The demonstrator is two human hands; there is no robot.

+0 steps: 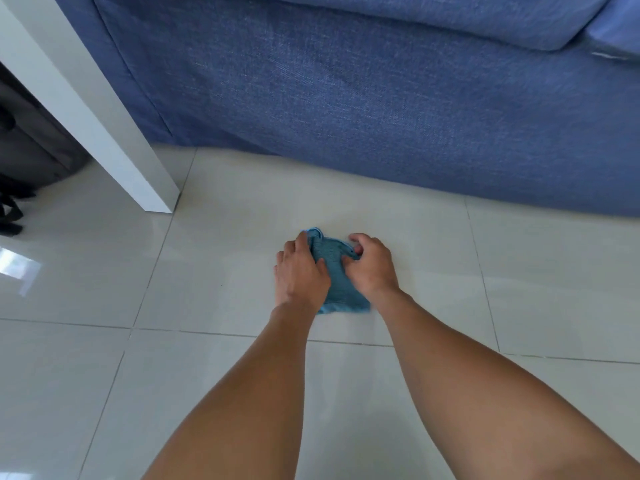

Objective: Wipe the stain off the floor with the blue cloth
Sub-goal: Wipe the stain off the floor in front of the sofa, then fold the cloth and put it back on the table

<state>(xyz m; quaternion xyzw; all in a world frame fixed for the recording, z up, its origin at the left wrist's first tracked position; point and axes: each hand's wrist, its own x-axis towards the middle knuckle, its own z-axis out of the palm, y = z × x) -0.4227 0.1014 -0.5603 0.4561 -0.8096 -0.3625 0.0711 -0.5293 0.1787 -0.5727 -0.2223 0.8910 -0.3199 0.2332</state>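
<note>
Together, both hands (301,268) (372,265) press the blue cloth (334,271) onto the floor (207,271).

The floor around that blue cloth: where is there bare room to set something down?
Bare floor tiles lie right of the right hand, up to the blue sofa. More lie left of the left hand, below the white table leg. It is crowded where both hands press the blue cloth.
</note>
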